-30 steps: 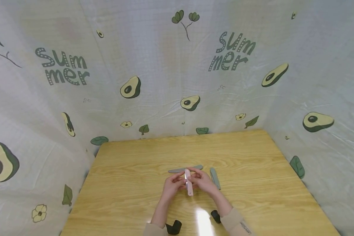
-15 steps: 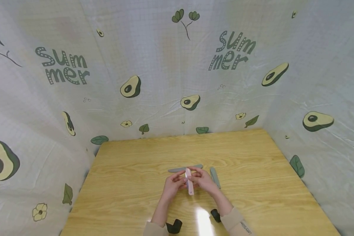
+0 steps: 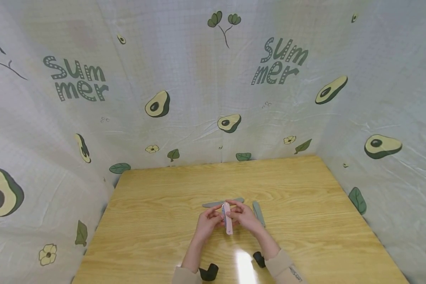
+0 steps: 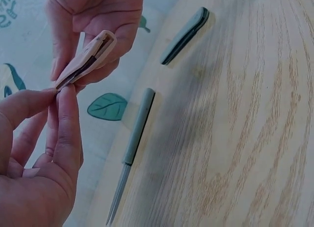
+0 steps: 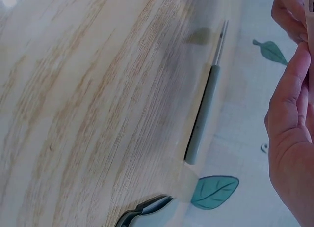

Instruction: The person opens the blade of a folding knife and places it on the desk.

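Observation:
Both hands hold a pink folding knife (image 3: 228, 223) above the table in the head view. My left hand (image 3: 206, 224) pinches its left side with thumb and fingers; my right hand (image 3: 245, 218) grips the other side. In the left wrist view, the left hand (image 4: 44, 148) has fingertips at the lower end of the pink handle (image 4: 83, 62), while the right hand (image 4: 100, 20) is behind it. A dark strip shows in the handle's slot. The right wrist view shows the right hand (image 5: 292, 133) at the frame edge, much of the knife cut off.
Beyond the hands lies an unfolded grey-green knife (image 3: 213, 204), its blade pointing left. A folded grey-green knife (image 3: 258, 213) lies right of the right hand. Black wrist mounts (image 3: 209, 272) show by the forearms. Patterned cloth (image 3: 191, 79) stands around the wooden table (image 3: 156, 213).
The hands stay nearly in place. Between the left fingers and the pink handle, the shiny part seen earlier now looks bluish, with the knife slightly turned.

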Demonstrator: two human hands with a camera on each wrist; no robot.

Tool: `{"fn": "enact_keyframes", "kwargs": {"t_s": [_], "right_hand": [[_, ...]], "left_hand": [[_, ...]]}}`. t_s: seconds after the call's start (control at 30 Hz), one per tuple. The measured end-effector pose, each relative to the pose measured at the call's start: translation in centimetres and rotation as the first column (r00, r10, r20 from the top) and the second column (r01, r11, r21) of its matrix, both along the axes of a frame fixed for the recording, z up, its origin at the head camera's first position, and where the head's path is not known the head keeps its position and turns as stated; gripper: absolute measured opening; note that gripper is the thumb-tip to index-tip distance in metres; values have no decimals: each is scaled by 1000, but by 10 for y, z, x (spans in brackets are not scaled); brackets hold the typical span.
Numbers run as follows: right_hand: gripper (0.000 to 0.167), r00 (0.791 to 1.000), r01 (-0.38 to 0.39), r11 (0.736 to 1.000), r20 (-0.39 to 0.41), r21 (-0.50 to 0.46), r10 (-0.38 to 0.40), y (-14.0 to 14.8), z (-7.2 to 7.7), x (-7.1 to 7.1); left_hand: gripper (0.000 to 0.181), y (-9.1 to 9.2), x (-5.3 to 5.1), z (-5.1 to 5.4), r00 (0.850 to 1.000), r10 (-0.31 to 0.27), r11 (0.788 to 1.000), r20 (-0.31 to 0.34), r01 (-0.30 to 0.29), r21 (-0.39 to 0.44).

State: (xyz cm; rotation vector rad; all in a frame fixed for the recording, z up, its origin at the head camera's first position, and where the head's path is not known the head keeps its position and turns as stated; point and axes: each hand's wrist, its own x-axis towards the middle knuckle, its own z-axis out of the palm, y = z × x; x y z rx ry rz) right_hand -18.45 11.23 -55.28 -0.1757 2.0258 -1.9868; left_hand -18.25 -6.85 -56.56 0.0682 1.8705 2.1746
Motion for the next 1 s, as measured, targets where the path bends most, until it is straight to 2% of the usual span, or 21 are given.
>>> {"fn": "enact_keyframes", "kwargs": {"t_s": [0.23, 1.0], "right_hand": [[54, 1000, 22, 1000, 5, 3, -22, 2, 0, -1], [55, 999, 44, 999, 18, -24, -43, 3, -1, 0]], "left_hand": [[47, 0, 0, 1, 1000, 24, 999, 0, -24, -32], [44, 5, 0, -3, 998, 69, 997, 1, -69, 25]]}}
